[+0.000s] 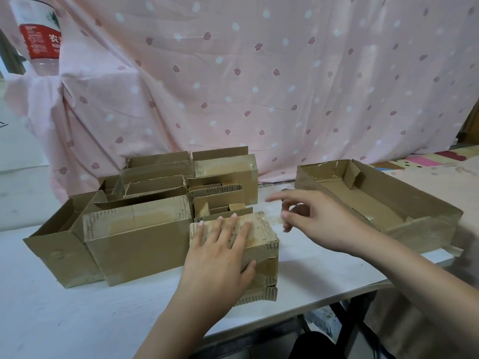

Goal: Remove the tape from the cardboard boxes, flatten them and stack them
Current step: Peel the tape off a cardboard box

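From the head view, a small cardboard box [234, 244] is seen standing on the white bench [77, 307], near its front edge. The left hand [220, 257] is laid flat on top of this box, its fingers [225, 231] straight and spread apart, while the thumb is pressed against the box's front face. The right hand [311, 218] is held in the air just to the right of the box, touching nothing; its fingers are loosely curled and somewhat blurred, the forefinger stretched toward the left. A cluster of open boxes [155, 193] is packed directly behind and to the left of the small box, touching it. A wide, shallow tray-like box [425, 224] is set well to the right, open at the top. A pink patterned sheet [259, 86] is hung behind the bench, and a large plastic bottle [39, 35] with a red label is seen at the upper left.
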`<move>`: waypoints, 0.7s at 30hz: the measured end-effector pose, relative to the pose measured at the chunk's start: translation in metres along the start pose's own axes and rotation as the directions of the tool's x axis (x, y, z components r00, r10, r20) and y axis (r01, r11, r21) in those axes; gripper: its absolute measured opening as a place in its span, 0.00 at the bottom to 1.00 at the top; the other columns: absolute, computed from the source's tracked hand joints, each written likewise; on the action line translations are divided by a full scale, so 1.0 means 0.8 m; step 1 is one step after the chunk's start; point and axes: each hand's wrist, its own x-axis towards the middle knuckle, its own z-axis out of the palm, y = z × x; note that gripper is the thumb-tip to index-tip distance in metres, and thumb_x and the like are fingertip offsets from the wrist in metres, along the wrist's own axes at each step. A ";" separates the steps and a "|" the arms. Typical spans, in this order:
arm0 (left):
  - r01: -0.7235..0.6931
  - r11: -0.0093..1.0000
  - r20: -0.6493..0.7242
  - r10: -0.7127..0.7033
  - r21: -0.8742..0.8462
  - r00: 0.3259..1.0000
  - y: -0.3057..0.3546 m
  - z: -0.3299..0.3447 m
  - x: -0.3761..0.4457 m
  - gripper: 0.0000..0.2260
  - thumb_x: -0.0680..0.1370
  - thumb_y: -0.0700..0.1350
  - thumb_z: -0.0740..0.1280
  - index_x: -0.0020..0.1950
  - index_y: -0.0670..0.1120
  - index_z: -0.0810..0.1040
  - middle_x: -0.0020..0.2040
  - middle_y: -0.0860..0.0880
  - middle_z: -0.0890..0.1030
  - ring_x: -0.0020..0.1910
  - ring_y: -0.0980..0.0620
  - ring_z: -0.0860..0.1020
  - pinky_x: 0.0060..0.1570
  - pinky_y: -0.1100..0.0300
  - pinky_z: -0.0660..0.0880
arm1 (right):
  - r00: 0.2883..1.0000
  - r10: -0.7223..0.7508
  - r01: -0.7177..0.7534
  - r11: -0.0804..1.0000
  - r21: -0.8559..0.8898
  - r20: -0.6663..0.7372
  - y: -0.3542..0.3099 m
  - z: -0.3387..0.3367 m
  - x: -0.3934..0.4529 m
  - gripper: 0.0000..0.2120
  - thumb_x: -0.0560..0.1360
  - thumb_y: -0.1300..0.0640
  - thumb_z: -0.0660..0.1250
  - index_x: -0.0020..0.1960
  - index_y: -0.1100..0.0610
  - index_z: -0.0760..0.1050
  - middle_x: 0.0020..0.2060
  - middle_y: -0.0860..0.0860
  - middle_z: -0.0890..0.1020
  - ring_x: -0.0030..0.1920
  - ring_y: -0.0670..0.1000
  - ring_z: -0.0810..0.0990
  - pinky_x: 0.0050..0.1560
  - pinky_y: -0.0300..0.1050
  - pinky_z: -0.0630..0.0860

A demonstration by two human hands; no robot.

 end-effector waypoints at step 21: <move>-0.004 1.000 -0.016 0.004 0.010 1.000 0.000 0.005 -0.002 0.31 0.82 0.63 0.47 0.80 0.55 0.39 0.82 0.51 0.42 0.80 0.49 0.42 0.77 0.45 0.43 | 0.999 0.038 -0.037 0.975 -0.220 -0.003 0.015 0.002 0.015 0.14 0.65 0.54 0.82 0.39 0.51 0.76 0.35 0.44 0.81 0.33 0.41 0.77 0.34 0.36 0.70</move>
